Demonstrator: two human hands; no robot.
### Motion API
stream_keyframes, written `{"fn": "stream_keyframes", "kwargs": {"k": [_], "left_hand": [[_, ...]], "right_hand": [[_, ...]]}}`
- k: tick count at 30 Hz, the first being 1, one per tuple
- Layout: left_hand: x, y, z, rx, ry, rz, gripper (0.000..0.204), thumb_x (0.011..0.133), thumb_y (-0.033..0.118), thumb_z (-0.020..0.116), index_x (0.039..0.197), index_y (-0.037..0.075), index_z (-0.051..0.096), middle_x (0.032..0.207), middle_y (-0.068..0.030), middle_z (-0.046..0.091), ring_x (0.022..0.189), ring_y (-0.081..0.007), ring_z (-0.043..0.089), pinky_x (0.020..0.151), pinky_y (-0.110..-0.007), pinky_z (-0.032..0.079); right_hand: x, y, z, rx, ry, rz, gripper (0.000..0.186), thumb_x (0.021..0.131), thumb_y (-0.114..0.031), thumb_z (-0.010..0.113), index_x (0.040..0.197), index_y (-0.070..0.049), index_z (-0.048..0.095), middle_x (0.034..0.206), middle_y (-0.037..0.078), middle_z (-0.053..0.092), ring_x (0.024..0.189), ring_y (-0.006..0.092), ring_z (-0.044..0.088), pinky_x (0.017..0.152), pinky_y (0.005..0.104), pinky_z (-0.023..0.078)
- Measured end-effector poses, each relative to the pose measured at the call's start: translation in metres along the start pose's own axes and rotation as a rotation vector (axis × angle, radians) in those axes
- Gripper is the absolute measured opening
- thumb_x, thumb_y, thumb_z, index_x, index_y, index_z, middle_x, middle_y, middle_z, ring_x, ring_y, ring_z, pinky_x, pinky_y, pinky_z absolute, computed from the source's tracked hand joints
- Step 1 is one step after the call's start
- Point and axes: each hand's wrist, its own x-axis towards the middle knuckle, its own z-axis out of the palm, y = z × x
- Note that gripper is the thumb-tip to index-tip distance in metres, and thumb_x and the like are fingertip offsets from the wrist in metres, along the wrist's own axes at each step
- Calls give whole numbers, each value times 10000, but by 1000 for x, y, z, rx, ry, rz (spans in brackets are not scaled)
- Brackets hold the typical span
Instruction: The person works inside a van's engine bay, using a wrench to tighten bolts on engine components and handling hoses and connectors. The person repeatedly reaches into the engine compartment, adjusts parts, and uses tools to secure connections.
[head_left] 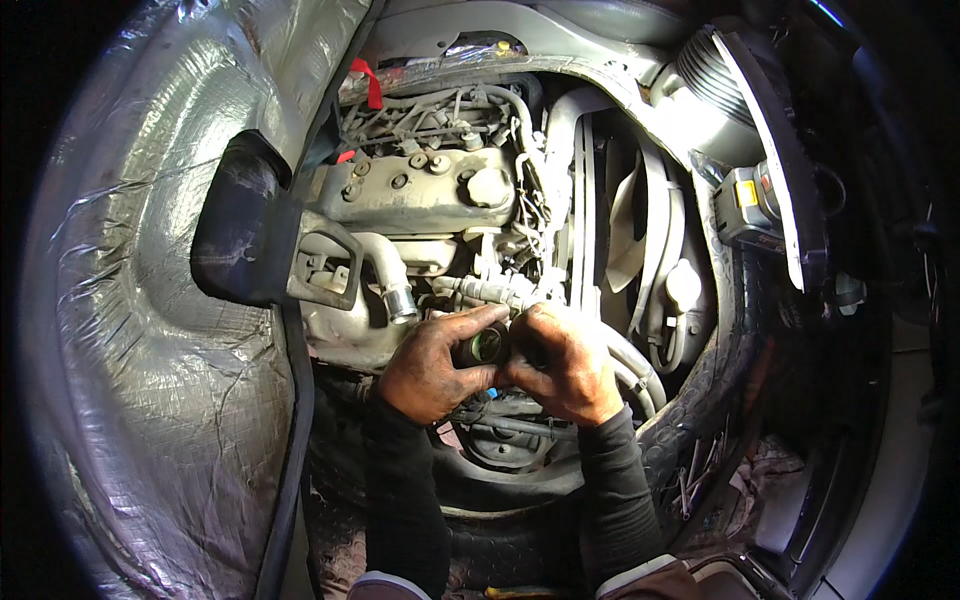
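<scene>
My left hand curls its thumb and fingers around a dark round hose end with a greenish inner rim, low in the middle of the engine bay. My right hand is closed just to the right, its curled fingertips against that part's side; whatever lies inside them is hidden. Behind both hands runs a pale fitting with clamps and hoses. Up and left of my left hand, a bent pale pipe ends in a metal collar. The valve cover with its round cap lies farther back.
A foil-covered raised panel fills the left, with a dark bracket. A work light and an upright pale panel stand at upper right. Hoses run down the right side; loose wrenches lie at lower right.
</scene>
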Motion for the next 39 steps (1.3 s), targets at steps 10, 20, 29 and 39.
{"fn": "stream_keyframes", "kwargs": {"k": [10, 20, 29, 39], "left_hand": [[3, 3, -2, -278, -31, -85, 680, 794, -7, 771, 1404, -45, 472, 1391, -155, 508, 1297, -217, 494, 1115, -370, 401], [4, 3, -1, -191, 28, 13, 689, 736, -68, 746, 1380, -44, 502, 1383, -158, 512, 1332, -245, 455, 1151, -372, 334], [-4, 3, -14, -111, -66, -20, 693, 741, -24, 779, 1377, -55, 503, 1385, -174, 522, 1328, -242, 464, 1158, -374, 331], [-2, 9, -14, -439, -36, -135, 723, 786, 95, 789, 1400, -86, 453, 1385, -181, 514, 1323, -249, 465, 1145, -375, 348]], "right_hand": [[-6, 2, 7, 24, 126, 31, 306, 776, -114, 691, 1032, -3, 566, 805, 149, 584, 742, 322, 586, 704, 404, 478], [-3, 11, -3, 247, 85, 52, 222, 826, -104, 723, 1035, -52, 669, 895, 109, 676, 824, 276, 673, 753, 350, 521], [-2, -1, 5, -7, 55, 38, 172, 755, -70, 738, 872, -24, 620, 773, 111, 606, 695, 264, 614, 651, 356, 490], [-6, -7, 17, 67, 118, 64, 165, 743, -37, 660, 844, -17, 530, 735, 101, 524, 654, 242, 528, 631, 350, 451]]}}
